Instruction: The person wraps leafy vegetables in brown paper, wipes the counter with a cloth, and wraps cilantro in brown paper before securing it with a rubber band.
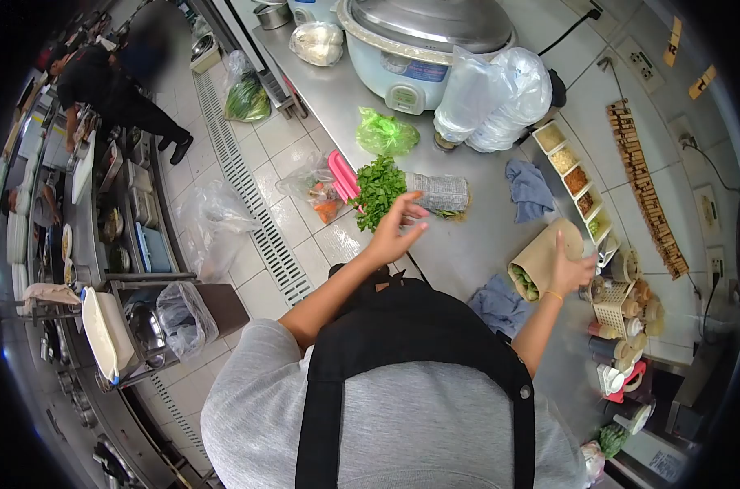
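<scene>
My left hand [401,226], its fingers apart and nothing held, hovers by a leafy green bunch [379,191]. The stems of that bunch are wrapped in newspaper [439,194], lying on the steel counter [476,244]. My right hand [572,270] is at the right side of a brown paper bundle [541,254] with green vegetables showing at its lower end. One finger lies over the paper's edge and the others spread away to the right; no firm grip shows. A crumpled green plastic bag [386,133] sits beyond the leaves.
A large rice cooker [402,69] and plastic bags [500,98] stand at the back. Blue cloths [529,190], an ingredient tray [574,175] and bottles [631,326] are at the right. A pink container [343,175] is at the left edge. One person [113,98] works far left.
</scene>
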`<state>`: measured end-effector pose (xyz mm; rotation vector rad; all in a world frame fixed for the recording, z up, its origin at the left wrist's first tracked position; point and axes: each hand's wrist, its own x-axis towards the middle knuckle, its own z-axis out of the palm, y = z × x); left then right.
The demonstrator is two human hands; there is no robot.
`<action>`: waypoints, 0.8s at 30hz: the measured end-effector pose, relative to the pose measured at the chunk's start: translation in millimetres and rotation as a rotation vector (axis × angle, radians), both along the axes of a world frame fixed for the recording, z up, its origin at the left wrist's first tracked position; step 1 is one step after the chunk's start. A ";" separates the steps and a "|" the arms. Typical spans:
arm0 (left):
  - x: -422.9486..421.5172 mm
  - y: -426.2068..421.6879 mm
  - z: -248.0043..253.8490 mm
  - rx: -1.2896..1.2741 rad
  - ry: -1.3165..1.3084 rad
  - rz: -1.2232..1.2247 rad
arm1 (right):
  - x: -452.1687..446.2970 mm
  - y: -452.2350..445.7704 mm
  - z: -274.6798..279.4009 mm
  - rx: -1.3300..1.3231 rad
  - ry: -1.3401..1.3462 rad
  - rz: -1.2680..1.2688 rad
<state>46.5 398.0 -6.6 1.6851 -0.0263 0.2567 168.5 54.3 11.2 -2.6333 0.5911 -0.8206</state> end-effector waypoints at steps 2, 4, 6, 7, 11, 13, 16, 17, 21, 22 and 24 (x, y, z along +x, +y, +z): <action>0.6 9.4 -3.0 -0.025 0.020 0.052 | -3.7 -26.9 -9.4 0.101 0.285 -0.382; 2.8 14.1 -4.6 -0.099 0.060 0.120 | -11.4 -60.6 -41.2 0.338 0.400 -0.318; 10.1 17.7 -1.5 0.064 0.024 0.143 | -18.7 -70.4 -48.9 0.575 0.509 -0.243; 15.5 19.3 1.0 0.231 -0.011 0.176 | -27.4 -60.7 -42.1 0.987 0.582 -0.174; 52.2 24.4 7.8 0.655 -0.134 0.174 | -28.2 -63.5 -79.6 1.563 0.344 0.245; 68.0 23.8 6.7 0.719 -0.084 0.148 | -26.9 -57.0 -68.8 1.576 0.313 0.206; 85.8 14.8 6.8 0.941 0.059 0.071 | -20.8 -57.1 -64.0 1.419 0.284 0.238; 90.9 11.4 0.9 1.045 0.131 0.013 | -18.3 -58.6 -67.4 1.413 0.272 0.257; 111.1 6.6 -27.5 1.338 0.330 -0.170 | -14.0 -70.2 -78.7 1.506 0.287 0.284; 114.1 7.6 -31.4 1.334 0.323 -0.164 | -15.5 -65.3 -66.6 1.500 0.280 0.290; 118.1 16.8 -36.1 1.227 0.293 -0.164 | -25.8 -49.3 -39.3 1.688 0.298 0.303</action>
